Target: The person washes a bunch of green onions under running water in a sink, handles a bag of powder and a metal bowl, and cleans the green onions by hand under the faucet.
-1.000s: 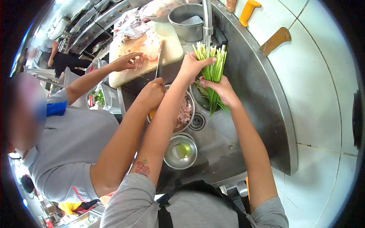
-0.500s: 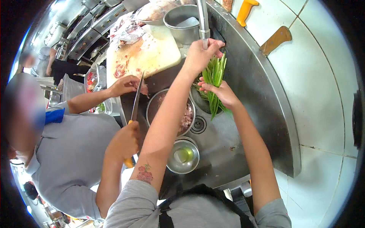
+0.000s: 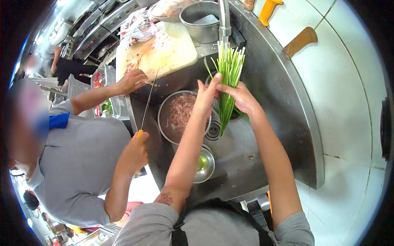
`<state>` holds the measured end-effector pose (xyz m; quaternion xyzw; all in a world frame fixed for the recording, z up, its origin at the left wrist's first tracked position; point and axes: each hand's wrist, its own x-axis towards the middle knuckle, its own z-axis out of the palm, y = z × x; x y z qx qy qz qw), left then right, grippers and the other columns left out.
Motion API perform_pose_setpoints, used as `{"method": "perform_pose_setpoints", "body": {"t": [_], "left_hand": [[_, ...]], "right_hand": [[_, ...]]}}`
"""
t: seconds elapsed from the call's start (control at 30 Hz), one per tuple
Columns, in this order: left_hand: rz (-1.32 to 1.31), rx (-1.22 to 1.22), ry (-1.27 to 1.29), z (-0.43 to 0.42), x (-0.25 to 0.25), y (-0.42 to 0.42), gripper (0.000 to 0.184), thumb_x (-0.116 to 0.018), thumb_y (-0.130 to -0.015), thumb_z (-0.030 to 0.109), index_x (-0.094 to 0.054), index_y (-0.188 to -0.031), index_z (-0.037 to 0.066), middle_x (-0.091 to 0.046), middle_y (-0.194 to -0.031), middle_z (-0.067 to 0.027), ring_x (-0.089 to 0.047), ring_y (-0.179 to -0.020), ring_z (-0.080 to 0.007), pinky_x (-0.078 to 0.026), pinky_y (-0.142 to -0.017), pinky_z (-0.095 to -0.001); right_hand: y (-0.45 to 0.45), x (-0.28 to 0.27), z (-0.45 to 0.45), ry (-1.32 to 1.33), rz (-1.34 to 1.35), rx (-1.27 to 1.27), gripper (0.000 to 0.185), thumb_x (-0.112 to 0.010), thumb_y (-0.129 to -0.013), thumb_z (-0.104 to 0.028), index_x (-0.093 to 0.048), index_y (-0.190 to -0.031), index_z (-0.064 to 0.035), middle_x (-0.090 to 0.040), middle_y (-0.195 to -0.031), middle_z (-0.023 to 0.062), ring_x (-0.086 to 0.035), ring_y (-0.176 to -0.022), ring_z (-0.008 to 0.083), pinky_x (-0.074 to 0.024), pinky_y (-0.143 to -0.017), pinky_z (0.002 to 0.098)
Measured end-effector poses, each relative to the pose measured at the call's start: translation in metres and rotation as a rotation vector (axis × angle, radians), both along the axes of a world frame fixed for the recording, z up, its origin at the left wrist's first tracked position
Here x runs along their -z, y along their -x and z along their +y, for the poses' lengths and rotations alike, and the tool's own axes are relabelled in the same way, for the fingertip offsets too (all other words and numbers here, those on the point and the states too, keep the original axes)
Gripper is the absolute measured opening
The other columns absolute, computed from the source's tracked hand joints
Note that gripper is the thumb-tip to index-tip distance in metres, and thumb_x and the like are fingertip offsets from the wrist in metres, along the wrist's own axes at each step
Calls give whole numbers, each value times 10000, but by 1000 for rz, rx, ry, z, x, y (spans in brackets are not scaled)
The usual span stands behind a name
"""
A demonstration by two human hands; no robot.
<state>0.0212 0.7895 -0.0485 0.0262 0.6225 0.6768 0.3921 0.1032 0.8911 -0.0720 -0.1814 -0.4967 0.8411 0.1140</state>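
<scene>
Head view: green stalks held below the tap

A bunch of green stalks (image 3: 230,63) is gripped over the sink (image 3: 283,110) by the right hand (image 3: 243,99), its fingers closed around the middle and its thumb laid across the front. The pale ends are pointed up toward the tap (image 3: 224,20); the leafy ends are hung down near the drain (image 3: 213,130). The bunch is met on its other side by the left hand (image 3: 208,93), its thumb and fingers parted; whether stalks are pinched there cannot be told.

Beside the left forearm, chopped meat (image 3: 179,110) is held in a large metal bowl (image 3: 163,121). A smaller bowl (image 3: 210,167) is partly hidden by that forearm.

At the left, a knife (image 3: 148,102) is held upright by a co-worker's hand (image 3: 134,152); the other hand (image 3: 132,81) is placed near the edge of a cutting board (image 3: 178,47), where meat scraps are strewn. A metal pot (image 3: 201,30) is set beyond the board.
</scene>
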Motion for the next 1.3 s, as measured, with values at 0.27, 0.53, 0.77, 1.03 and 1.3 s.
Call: {"method": "perform_pose_setpoints", "body": {"t": [0.27, 0.53, 0.77, 1.03, 1.3], "left_hand": [[120, 325, -143, 7, -23, 4, 329, -606, -863, 335, -581, -1050, 65, -547, -755, 21, -461, -608, -59, -335, -497, -212], [323, 389, -168, 14, -18, 28, 290, -592, -875, 149, -574, -1149, 55, -630, -1008, -22, -568, -893, -109, -448, -779, -265], [76, 565, -222, 24, -28, 45, 394, -455, -872, 31, -472, -1265, 55, -583, -1133, -69, -569, -1009, -179, -473, -843, -348], [12, 655, -299, 30, -30, 53, 475, -400, -810, -45, -457, -1274, 39, -573, -1138, -91, -571, -1016, -192, -487, -847, -364], [76, 684, -263, 28, -25, 62, 446, -562, -853, 37, -463, -1283, 103, -585, -1161, -25, -573, -1034, -155, -485, -854, -338]], "right_hand": [[-10, 0, 3, -4, -5, -70, 319, -625, -853, -130, -555, -1142, -14, -625, -1001, 57, -599, -887, 152, -464, -818, 301], [-16, -16, 15, -74, -48, 69, 315, -652, -833, -124, -582, -1117, -7, -626, -999, 48, -587, -898, 138, -480, -746, 292], [-27, -26, 30, 28, -38, 62, 321, -666, -836, -139, -579, -1109, 7, -632, -1020, 63, -609, -901, 144, -499, -796, 314], [-20, -16, 31, -227, -96, 184, 351, -695, -803, -174, -594, -1081, 15, -639, -1007, 84, -603, -892, 142, -478, -792, 294], [-15, -45, 20, -255, -94, 233, 427, -725, -727, -122, -578, -1105, 9, -638, -1026, 83, -603, -909, 152, -471, -822, 299]]}}
